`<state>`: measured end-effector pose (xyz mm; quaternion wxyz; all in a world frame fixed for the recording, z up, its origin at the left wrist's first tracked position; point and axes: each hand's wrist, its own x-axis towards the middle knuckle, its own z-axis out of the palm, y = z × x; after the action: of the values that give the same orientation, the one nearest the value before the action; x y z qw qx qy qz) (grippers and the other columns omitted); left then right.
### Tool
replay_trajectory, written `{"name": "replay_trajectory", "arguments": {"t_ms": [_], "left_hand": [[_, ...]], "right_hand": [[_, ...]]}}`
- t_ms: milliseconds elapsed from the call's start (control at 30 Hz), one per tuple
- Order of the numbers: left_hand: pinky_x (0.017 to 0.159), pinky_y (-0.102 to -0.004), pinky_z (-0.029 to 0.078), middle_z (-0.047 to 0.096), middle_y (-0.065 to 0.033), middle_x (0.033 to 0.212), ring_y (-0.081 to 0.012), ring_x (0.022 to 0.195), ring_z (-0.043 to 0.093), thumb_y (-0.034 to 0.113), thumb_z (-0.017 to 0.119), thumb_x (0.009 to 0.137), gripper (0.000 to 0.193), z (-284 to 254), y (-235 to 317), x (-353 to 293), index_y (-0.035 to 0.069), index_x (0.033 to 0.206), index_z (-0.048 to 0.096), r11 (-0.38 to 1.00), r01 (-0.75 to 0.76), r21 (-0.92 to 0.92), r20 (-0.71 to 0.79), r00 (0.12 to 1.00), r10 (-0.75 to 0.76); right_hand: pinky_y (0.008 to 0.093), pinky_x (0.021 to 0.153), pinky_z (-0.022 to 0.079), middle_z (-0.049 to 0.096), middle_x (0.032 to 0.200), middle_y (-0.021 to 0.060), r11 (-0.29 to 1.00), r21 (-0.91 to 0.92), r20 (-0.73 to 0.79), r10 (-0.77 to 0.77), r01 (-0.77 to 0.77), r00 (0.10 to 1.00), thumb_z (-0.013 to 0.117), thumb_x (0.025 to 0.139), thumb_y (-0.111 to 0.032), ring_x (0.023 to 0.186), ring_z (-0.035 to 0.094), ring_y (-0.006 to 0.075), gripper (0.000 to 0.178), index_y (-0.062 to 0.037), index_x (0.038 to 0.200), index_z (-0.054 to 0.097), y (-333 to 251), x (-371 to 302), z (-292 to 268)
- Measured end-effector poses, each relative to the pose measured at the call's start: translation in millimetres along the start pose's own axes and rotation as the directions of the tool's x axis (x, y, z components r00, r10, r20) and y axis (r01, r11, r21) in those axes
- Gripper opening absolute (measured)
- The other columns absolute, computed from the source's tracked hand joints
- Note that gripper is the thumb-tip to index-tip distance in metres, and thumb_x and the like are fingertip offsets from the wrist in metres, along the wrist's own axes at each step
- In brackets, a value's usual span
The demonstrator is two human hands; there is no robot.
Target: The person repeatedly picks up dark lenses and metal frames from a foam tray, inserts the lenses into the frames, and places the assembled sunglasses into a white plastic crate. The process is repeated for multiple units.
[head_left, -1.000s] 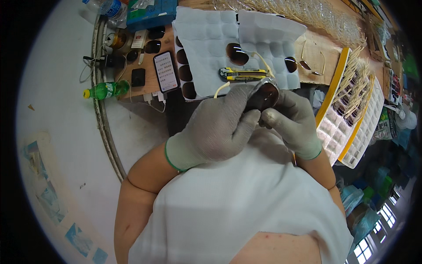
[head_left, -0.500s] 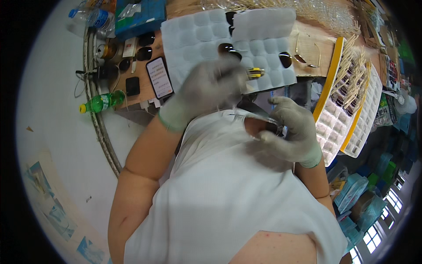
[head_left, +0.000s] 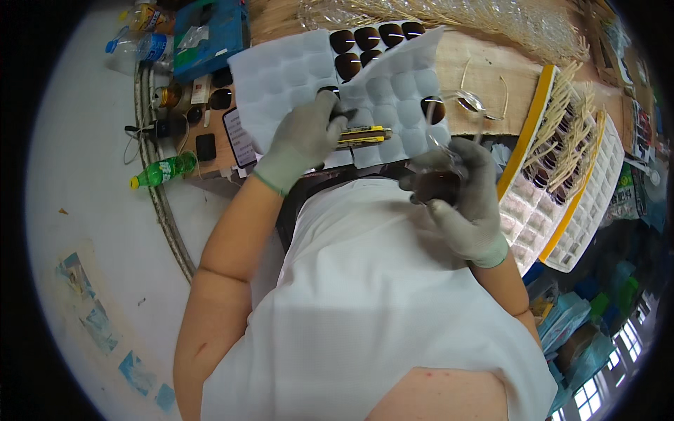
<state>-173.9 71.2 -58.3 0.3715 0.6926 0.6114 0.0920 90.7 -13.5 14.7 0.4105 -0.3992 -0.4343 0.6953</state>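
My left hand [head_left: 300, 139], in a grey glove, reaches over a white moulded tray [head_left: 400, 90]. Its fingers are closed at a dark lens [head_left: 328, 90] in the tray, partly covering it. A yellow-and-black tool [head_left: 364, 135], perhaps a cutter, lies beside those fingers. Near my lap, my gloved right hand [head_left: 472, 203] grips a pair of glasses [head_left: 439, 186] with a dark lens and thin arms that point up; its fingers cover part of the frame. Another brown lens [head_left: 433, 109] sits in a tray cell to the right.
Several brown lenses [head_left: 366, 38] show under a lifted white sheet. A thin metal frame [head_left: 469, 103] lies on the wooden table [head_left: 484, 63]. Rightward stand yellow-edged trays [head_left: 526, 224] with wrapped glasses. A phone [head_left: 239, 138], green bottle [head_left: 165, 170] and blue box [head_left: 210, 42] are leftward.
My left hand has moved left, to the lens in the tray. My right hand has raised the glasses away from my lap. The sheet's corner has shifted, and more lenses show.
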Motion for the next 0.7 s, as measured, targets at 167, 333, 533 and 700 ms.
{"name": "replay_trajectory", "arguments": {"t_ms": [167,333,533,700], "left_hand": [[0.081,-0.0256,0.047,0.057,-0.0035,0.103,-0.0073,0.091,0.053,0.011,0.067,0.095,0.023,-14,53,-59,0.002,0.112,0.054,0.567,-0.063,-0.821,0.061,0.978,0.198],[0.084,-0.0261,0.049,0.059,-0.0041,0.108,-0.0105,0.096,0.056,0.002,0.067,0.092,0.032,-33,47,-72,0.003,0.121,0.054,0.795,-0.438,-0.419,-0.182,0.899,0.399],[0.075,-0.0309,0.054,0.064,-0.0095,0.108,-0.0148,0.087,0.064,0.014,0.072,0.092,0.029,-26,20,-109,0.002,0.116,0.06,0.042,-0.05,-0.998,-0.043,0.988,0.15],[0.078,-0.0265,0.052,0.067,-0.0056,0.1,-0.011,0.09,0.062,0.011,0.063,0.095,0.028,-56,-10,-124,-0.003,0.119,0.065,0.165,0.032,-0.986,0.071,0.969,0.235]], "right_hand": [[0.0346,0.077,0.056,0.069,0.097,0.0161,0.786,-0.61,0.086,-0.063,0.102,0.994,0.052,0.088,0.002,0.085,0.071,0.026,0.05,0.0032,0.136,0.039,-1,17,0],[0.0306,0.079,0.057,0.071,0.102,0.0143,0.907,-0.419,0.1,0.086,-0.036,0.991,0.059,0.093,-0.002,0.09,0.071,0.0169,0.034,0.0045,0.125,0.052,-9,31,35],[0.0315,0.087,0.057,0.071,0.111,0.0126,0.947,0.083,0.237,0.284,-0.311,0.929,0.064,0.092,-0.002,0.097,0.07,0.0178,0.029,0.0066,0.12,0.059,-16,25,66],[0.0295,0.087,0.054,0.071,0.111,0.0124,0.952,-0.047,0.304,0.302,-0.303,0.903,0.066,0.095,-0.015,0.097,0.068,0.0163,0.033,0.0064,0.119,0.065,-9,28,98]]}}
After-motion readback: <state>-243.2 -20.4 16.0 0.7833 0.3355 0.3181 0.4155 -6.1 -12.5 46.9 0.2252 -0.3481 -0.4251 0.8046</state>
